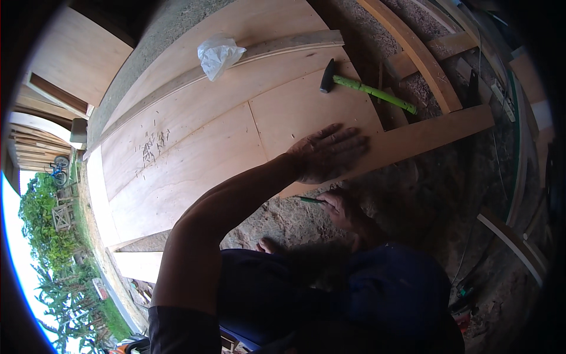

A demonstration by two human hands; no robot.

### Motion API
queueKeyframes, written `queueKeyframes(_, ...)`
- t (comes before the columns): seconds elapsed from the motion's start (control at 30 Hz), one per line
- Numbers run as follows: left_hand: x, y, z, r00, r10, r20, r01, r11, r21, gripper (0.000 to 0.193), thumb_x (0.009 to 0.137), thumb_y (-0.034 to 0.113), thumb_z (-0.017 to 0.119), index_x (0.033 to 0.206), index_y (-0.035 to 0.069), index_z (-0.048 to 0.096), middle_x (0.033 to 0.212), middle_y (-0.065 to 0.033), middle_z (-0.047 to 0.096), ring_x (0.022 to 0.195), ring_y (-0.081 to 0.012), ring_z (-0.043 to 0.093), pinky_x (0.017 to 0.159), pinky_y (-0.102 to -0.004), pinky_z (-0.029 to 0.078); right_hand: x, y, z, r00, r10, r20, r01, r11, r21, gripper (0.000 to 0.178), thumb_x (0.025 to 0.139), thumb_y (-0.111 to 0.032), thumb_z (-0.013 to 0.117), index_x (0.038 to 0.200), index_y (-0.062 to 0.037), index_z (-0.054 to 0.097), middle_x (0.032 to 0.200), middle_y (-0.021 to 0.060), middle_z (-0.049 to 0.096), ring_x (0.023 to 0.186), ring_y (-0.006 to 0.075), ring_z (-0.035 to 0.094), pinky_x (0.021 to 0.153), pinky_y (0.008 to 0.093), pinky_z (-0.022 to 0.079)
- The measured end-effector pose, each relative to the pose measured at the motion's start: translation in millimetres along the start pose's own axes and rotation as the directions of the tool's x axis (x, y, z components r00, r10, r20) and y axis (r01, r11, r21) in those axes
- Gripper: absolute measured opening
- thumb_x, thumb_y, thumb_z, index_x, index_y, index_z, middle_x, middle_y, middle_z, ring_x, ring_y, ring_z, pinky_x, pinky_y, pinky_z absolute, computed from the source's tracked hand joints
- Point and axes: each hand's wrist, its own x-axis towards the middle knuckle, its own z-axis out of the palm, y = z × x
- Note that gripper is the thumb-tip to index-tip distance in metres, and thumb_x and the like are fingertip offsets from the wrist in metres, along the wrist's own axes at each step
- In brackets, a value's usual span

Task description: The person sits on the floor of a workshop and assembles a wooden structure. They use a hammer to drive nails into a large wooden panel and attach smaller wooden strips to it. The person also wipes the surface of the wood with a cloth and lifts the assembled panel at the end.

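Observation:
My left hand (331, 153) lies flat, fingers stretched out, on a plywood strip (430, 134) along the near right edge of a large plywood panel (206, 159). Just below that edge, my right hand (343, 211) is closed around a thin green pencil (310, 200); its tip points left, close to the strip's near edge. A hammer (368, 91) with a dark head and a bright green handle rests on the panel beyond my left hand, its handle reaching past the panel's right edge. Many small nails (154, 146) are scattered on the panel's left part.
A crumpled white plastic bag (218, 56) sits on a wooden batten (277, 46) across the panel. At the upper right lies a curved wooden frame piece (413, 56). Sandy ground (265, 227) shows below the panel, and a loose wooden strip (512, 246) lies at the right.

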Motion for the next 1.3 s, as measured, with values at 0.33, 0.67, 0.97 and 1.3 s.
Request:
queueKeyframes(0.33, 5, 2, -1, 1.000, -0.017, -0.021, 0.016, 0.999, -0.051, 0.069, 0.103, 0.040, 0.046, 0.162, 0.015, 0.020, 0.170, -0.0075, 0.017, 0.157, -0.0261, 0.013, 0.128, -0.0488, 0.011, 27, 42, 48, 0.967, -0.213, -0.137, 0.211, 0.977, -0.031, 0.025, 0.096, -0.005, 0.062, 0.121, -0.0024, 0.065, 0.110, 0.0152, 0.069, 0.099, 0.0277, 0.068, 0.092, 0.0361, 0.052)
queueKeyframes(0.67, 9, 8, -14, 0.997, -0.043, 0.063, 0.045, 0.999, -0.023, 0.067, 0.104, 0.036, 0.045, 0.162, 0.013, 0.022, 0.169, -0.0101, 0.019, 0.157, -0.0262, 0.013, 0.129, -0.0477, 0.008, 27, 56, 60, 0.991, -0.003, -0.134, 0.042, 0.956, 0.292, 0.028, 0.096, -0.007, 0.060, 0.124, -0.0033, 0.062, 0.112, 0.0151, 0.067, 0.107, 0.0282, 0.066, 0.092, 0.0394, 0.053)
queueKeyframes(0.97, 10, 9, -11, 0.999, -0.035, 0.027, 0.035, 0.999, 0.007, 0.068, 0.101, 0.035, 0.051, 0.161, 0.011, 0.027, 0.169, -0.0126, 0.020, 0.157, -0.0290, 0.015, 0.128, -0.0502, 0.008, 7, 42, -7, 0.959, -0.212, -0.187, 0.169, 0.961, -0.219, 0.023, 0.090, -0.007, 0.065, 0.112, -0.0033, 0.062, 0.105, 0.0178, 0.065, 0.099, 0.0372, 0.063, 0.088, 0.0472, 0.052)
queueKeyframes(1.3, 15, 9, -7, 0.999, -0.034, 0.029, 0.035, 0.999, -0.020, 0.068, 0.102, 0.034, 0.052, 0.160, 0.010, 0.028, 0.167, -0.0137, 0.023, 0.156, -0.0315, 0.018, 0.127, -0.0525, 0.011, -37, 48, -84, 0.954, 0.128, -0.272, -0.142, 0.989, -0.034, 0.012, 0.097, -0.009, 0.065, 0.109, -0.0076, 0.066, 0.083, 0.0095, 0.064, 0.074, 0.0175, 0.062, 0.066, 0.0360, 0.051)
